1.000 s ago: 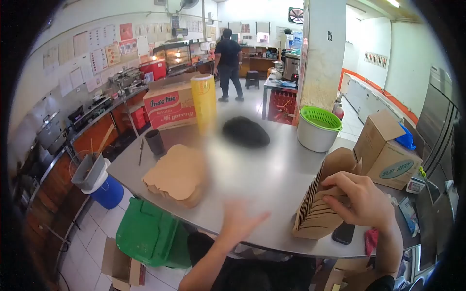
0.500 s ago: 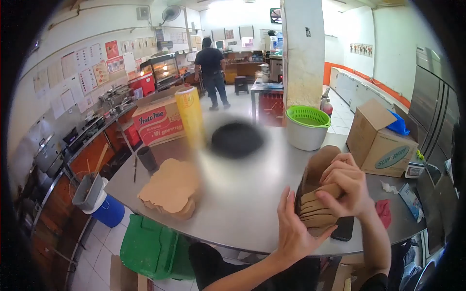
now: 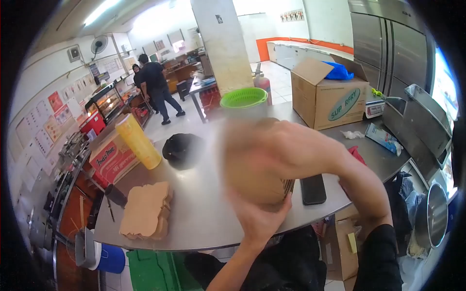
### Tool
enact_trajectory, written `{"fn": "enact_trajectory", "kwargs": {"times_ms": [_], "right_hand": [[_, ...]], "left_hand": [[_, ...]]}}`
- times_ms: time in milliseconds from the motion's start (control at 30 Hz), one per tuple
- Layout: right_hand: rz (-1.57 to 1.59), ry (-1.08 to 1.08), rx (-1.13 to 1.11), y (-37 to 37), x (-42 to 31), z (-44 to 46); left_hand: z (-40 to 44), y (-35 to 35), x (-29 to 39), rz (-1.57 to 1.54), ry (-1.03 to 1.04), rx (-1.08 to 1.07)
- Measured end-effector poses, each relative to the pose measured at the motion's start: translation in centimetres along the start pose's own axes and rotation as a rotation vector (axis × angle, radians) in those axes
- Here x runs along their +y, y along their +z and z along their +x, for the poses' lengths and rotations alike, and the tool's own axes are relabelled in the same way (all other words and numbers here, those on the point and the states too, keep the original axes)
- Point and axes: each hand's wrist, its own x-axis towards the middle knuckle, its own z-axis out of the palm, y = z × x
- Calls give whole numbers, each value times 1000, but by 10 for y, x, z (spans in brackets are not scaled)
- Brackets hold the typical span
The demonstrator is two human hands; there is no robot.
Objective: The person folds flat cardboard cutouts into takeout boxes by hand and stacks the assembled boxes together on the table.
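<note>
A stack of folded brown cardboard pieces (image 3: pixel 255 182) is held between both hands over the steel table (image 3: pixel 194 213), partly blurred. My left hand (image 3: pixel 259 218) grips its lower side, thumb along the right edge. Across its upper part lies my right hand (image 3: pixel 286 148), with the fingers smeared and partly hidden. Just right of the stack a black phone (image 3: pixel 313 189) lies flat. Another pile of brown cardboard pieces (image 3: pixel 144 209) rests at the table's left.
Behind are a black cloth-like item (image 3: pixel 178 150), a yellow roll (image 3: pixel 138 141), a noodle carton (image 3: pixel 114 160), a green basket (image 3: pixel 243 98) and an open carton (image 3: pixel 330 94). A green bin (image 3: pixel 155 266) stands below. Two people (image 3: pixel 158 85) stand farther back.
The view has swung right. My left hand has come from the table's middle onto the stack, and both hands have turned and lifted it. A second person now shows in the background.
</note>
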Motion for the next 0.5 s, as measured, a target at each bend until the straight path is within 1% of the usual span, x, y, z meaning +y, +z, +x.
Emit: {"fn": "enact_trajectory", "kwargs": {"times_ms": [67, 133, 167, 233, 267, 300, 367, 400, 433, 500], "right_hand": [[58, 3, -105, -4, -2, 5], [35, 9, -302, -4, 1, 12], [35, -26, -312, -6, -2, 19], [-18, 146, -440, -9, -11, 27], [-1, 139, -415, -6, -5, 25], [-4, 115, -436, -7, -5, 26], [-19, 134, -383, -11, -12, 26], [-41, 184, -401, -9, -16, 24], [-40, 166, -421, -7, -21, 22], [-157, 211, -388, 0, -31, 16]], "left_hand": [[2, -4, 0, 43, 18, 15], [8, -1, 4, -20, 1, 39], [11, -1, 6, -5, -2, 73], [14, 0, 6, -43, -39, 83], [14, 1, 5, -51, -48, 98], [14, 1, 3, -60, -58, 113], [11, 2, -2, -42, -4, 149], [12, 2, -3, -39, -17, 171], [13, 2, -4, -63, -21, 173], [10, 1, -6, -80, -43, 187]]}}
